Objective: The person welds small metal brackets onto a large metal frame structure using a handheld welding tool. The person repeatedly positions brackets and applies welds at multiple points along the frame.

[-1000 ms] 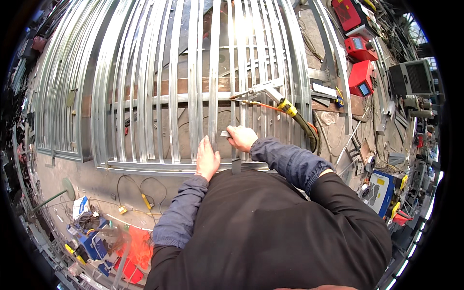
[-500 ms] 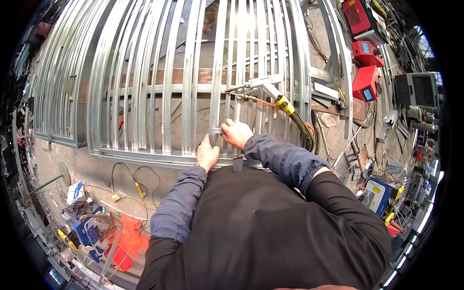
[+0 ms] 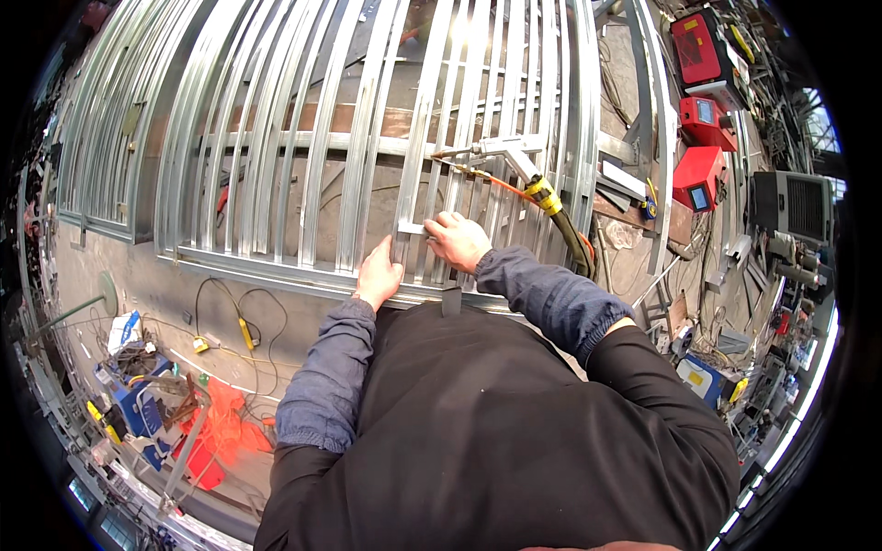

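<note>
Step in hand: seating a short silver metal cross-piece (image 3: 415, 229) in the large silver steel stud frame (image 3: 303, 138). Left hand (image 3: 378, 274) lies flat on the frame's lower rail, fingers together. Right hand (image 3: 457, 241) fingers pinch the cross-piece. Next move probably calls for alignment between 2 studs.

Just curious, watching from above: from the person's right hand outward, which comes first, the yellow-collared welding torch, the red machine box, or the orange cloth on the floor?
1. Yellow-collared welding torch, just up-right of the right hand.
2. Red machine box, farther right.
3. Orange cloth, far lower left on the floor.
</note>
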